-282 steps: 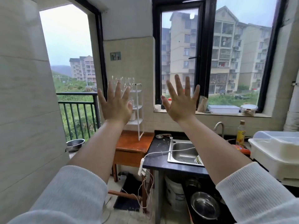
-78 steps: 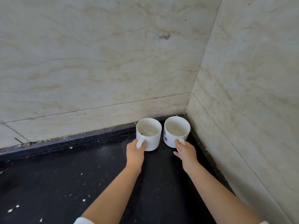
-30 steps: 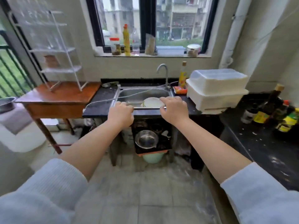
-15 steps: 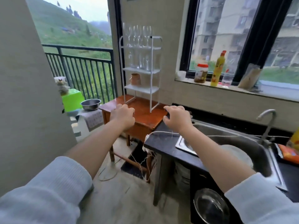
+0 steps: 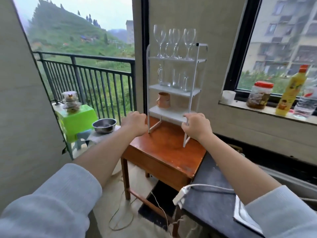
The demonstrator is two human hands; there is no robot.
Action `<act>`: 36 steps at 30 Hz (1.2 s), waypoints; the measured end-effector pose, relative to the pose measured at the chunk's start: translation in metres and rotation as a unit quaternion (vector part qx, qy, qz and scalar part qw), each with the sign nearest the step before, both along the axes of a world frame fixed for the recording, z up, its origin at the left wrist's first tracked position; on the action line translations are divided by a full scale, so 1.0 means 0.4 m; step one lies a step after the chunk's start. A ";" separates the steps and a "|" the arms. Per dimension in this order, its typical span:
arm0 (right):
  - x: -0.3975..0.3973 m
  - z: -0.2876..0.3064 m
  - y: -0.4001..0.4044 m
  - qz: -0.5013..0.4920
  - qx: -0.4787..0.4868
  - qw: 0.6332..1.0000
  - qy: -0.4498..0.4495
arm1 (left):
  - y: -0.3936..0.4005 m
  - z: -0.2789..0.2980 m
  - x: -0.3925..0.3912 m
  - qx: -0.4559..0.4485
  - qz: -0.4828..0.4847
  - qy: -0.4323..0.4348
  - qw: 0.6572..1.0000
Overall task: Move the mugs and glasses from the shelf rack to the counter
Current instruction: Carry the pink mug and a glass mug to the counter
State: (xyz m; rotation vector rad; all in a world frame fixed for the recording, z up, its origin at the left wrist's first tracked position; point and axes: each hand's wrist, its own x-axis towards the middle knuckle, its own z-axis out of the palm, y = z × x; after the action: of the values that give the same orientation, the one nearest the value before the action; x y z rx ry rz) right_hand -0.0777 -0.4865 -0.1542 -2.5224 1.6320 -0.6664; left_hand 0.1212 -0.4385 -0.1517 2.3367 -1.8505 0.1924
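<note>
Honestly no readable writing: we see a yellow bottle (image 5: 291, 91) with a blurred label and a red-lidded jar (image 5: 259, 95) on the windowsill. Wooden table (image 5: 164, 148) carries the white shelf rack (image 5: 173, 88); dark counter (image 5: 214, 194) sits to its right, balcony railing (image 5: 89, 78) to the left. Wine glasses (image 5: 173, 42) on top tier, clear glass mugs (image 5: 173, 78) on the middle one, brown mug (image 5: 163, 100) on the lowest. Our left hand (image 5: 135, 123) is loosely curled, holding nothing, just beside the rack's bottom tier. Our right hand (image 5: 197, 127) is curled at the rack's front right post; we cannot tell if it grips.
</note>
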 end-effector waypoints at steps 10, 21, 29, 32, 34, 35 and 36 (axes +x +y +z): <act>0.226 0.051 -0.324 -0.049 0.026 0.990 -0.131 | -0.365 0.002 0.289 0.001 -0.069 0.088 0.994; 0.296 0.054 -0.626 -0.122 0.008 0.969 -0.214 | -0.750 -0.152 0.326 0.042 -0.125 0.217 0.967; 0.338 0.018 -0.747 -0.168 -0.052 0.925 -0.338 | -0.979 -0.231 0.299 0.070 -0.100 0.337 0.934; 0.336 0.028 -0.778 -0.184 -0.047 0.905 -0.381 | -1.039 -0.253 0.304 0.064 -0.102 0.381 0.917; 0.339 0.040 -0.795 -0.188 -0.015 0.883 -0.430 | -1.071 -0.251 0.306 0.050 -0.085 0.406 0.909; 0.342 0.042 -0.803 -0.200 -0.006 0.871 -0.448 | -1.087 -0.251 0.307 0.044 -0.094 0.410 0.906; 0.345 0.044 -0.811 -0.220 -0.005 0.860 -0.461 | -1.106 -0.255 0.306 0.041 -0.110 0.415 0.902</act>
State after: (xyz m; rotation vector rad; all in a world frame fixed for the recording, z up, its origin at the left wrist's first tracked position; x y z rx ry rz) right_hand 0.0604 -0.8109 -0.1368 -1.3509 1.7144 -1.5845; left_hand 0.2436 -0.8808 -0.2539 1.7648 -1.6285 -0.7956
